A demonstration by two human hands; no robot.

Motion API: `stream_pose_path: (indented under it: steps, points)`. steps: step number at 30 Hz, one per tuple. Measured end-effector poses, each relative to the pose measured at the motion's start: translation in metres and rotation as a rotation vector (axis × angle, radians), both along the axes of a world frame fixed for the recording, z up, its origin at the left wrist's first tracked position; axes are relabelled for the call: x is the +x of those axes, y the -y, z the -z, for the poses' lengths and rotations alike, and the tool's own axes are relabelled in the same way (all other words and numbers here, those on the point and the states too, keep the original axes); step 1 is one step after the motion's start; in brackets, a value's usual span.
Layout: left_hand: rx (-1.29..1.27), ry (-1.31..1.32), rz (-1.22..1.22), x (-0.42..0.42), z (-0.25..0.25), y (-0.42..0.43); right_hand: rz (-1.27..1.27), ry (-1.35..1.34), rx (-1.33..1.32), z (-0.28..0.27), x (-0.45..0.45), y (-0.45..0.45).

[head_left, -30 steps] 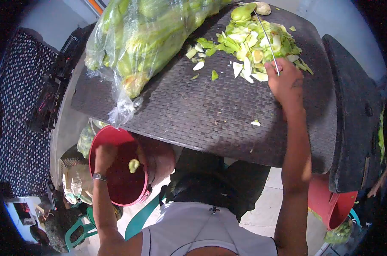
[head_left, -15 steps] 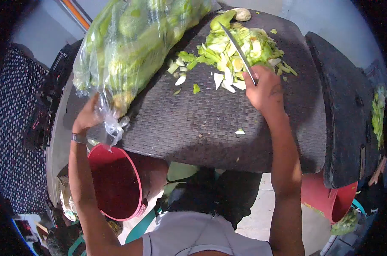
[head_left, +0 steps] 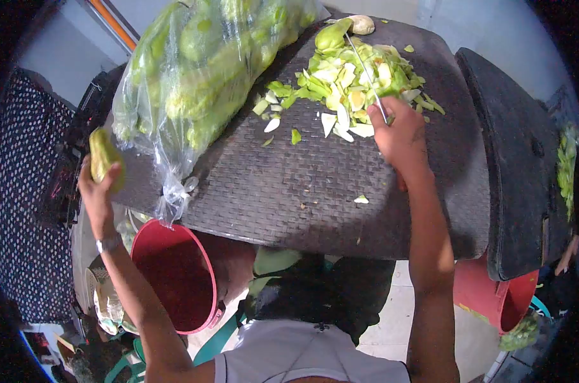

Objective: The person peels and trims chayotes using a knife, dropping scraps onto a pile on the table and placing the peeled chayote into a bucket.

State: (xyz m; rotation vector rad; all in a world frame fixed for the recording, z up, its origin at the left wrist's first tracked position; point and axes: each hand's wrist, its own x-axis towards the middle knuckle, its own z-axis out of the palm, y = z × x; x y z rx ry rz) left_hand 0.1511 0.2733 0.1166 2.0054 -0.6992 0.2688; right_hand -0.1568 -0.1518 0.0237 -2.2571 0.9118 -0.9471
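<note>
My left hand [head_left: 99, 188] holds a pale green chayote [head_left: 104, 158] past the table's left edge, beside a clear plastic bag [head_left: 200, 76] full of green chayotes. The bag's knotted end hangs near the front edge. In my right hand [head_left: 398, 131] is a knife [head_left: 368, 73], its blade pointing up and away over a heap of green peelings and pale slices [head_left: 347, 83]. Behind the heap lie a whole green chayote [head_left: 333, 35] and a whitish one [head_left: 363, 24].
The dark woven table [head_left: 289, 185] carries a few stray scraps. Below its left front is a red bucket [head_left: 174, 277]; another red bucket [head_left: 493, 293] stands below right. A dark chair back [head_left: 512, 166] adjoins the right edge.
My left hand went from inside the red bucket to the bag's knotted end, then out left, where it now grips a chayote. My right hand still holds the knife over the peelings.
</note>
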Motion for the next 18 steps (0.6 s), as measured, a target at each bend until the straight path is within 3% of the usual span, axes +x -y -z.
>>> stream_pose_path:
  steps: [2, 5, 6, 7, 8, 9, 10, 14, 17, 18]
  points:
    - [-0.116, -0.097, 0.125, -0.009, -0.001, 0.0, -0.013, 0.054, -0.027, 0.004, 0.001, 0.004]
    - [-0.326, -0.339, 0.492, -0.033, 0.017, 0.022, -0.092, 0.155, 0.717, -0.03, -0.007, -0.002]
    - [-0.368, -0.491, 0.587, -0.044, 0.024, 0.045, -0.113, 0.409, 0.801, -0.024, -0.004, 0.0]
    - [-0.274, -0.588, 0.604, -0.061, 0.022, 0.072, -0.126, 0.45, 0.847, -0.024, -0.004, 0.002]
    - [-0.355, -0.58, 0.595, -0.081, 0.027, 0.108, -0.131, 0.493, 0.893, -0.025, -0.006, 0.005]
    - [-0.283, -0.653, 0.736, -0.082, 0.035, 0.132, -0.131, 0.541, 0.931, -0.027, -0.01, 0.012]
    - [-0.316, -0.703, 0.78, -0.083, 0.051, 0.153, -0.14, 0.397, 0.878, -0.014, -0.019, 0.027]
    - [-0.312, -0.91, 0.978, -0.113, 0.06, 0.218, -0.08, 0.272, 0.744, -0.028, -0.023, 0.035]
    - [-0.272, -0.966, 1.037, -0.118, 0.062, 0.246, -0.204, 0.461, 0.712, -0.078, -0.006, 0.046]
    - [-0.228, -0.949, 1.023, -0.119, 0.062, 0.251, -0.278, 0.467, 0.806, -0.069, -0.001, 0.05]
